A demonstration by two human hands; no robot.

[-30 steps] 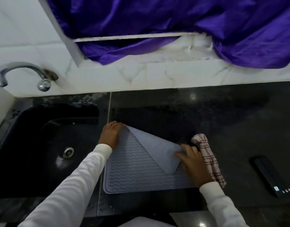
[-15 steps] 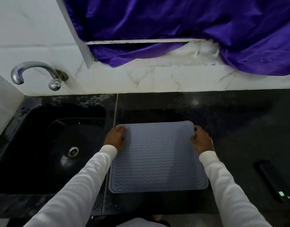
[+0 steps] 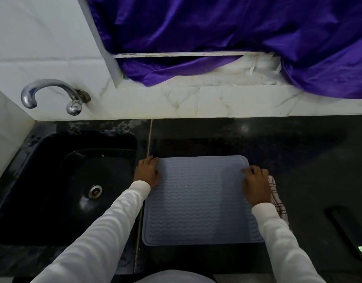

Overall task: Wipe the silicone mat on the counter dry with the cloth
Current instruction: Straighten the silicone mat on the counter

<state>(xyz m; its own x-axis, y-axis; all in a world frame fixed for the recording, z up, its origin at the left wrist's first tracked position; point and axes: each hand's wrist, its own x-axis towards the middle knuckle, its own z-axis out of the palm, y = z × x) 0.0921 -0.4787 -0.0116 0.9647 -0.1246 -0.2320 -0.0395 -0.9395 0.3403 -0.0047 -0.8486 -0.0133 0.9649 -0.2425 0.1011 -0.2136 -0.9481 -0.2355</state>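
Observation:
The grey-blue silicone mat [image 3: 198, 201] with a wavy ribbed surface lies flat on the black counter [image 3: 298, 150], just right of the sink. My left hand [image 3: 147, 172] rests on its far left corner, fingers laid over the edge. At the mat's right edge near the far corner, my right hand [image 3: 256, 186] presses down with its fingers pointing left onto the mat. The checked pink-and-white cloth [image 3: 277, 201] lies on the counter just right of that hand and wrist, partly hidden by them.
A black sink [image 3: 84, 137] with a metal drain sits left of the mat, under a chrome tap [image 3: 51, 92] on the white tiled wall. A dark device with a green light [image 3: 349, 231] lies at the right. Purple fabric [image 3: 217, 37] hangs over the ledge behind.
One second ago the mat's far right corner was folded over toward the middle. It has been spread out flat, and my right hand has slid to the right edge; the cloth shows beside it again.

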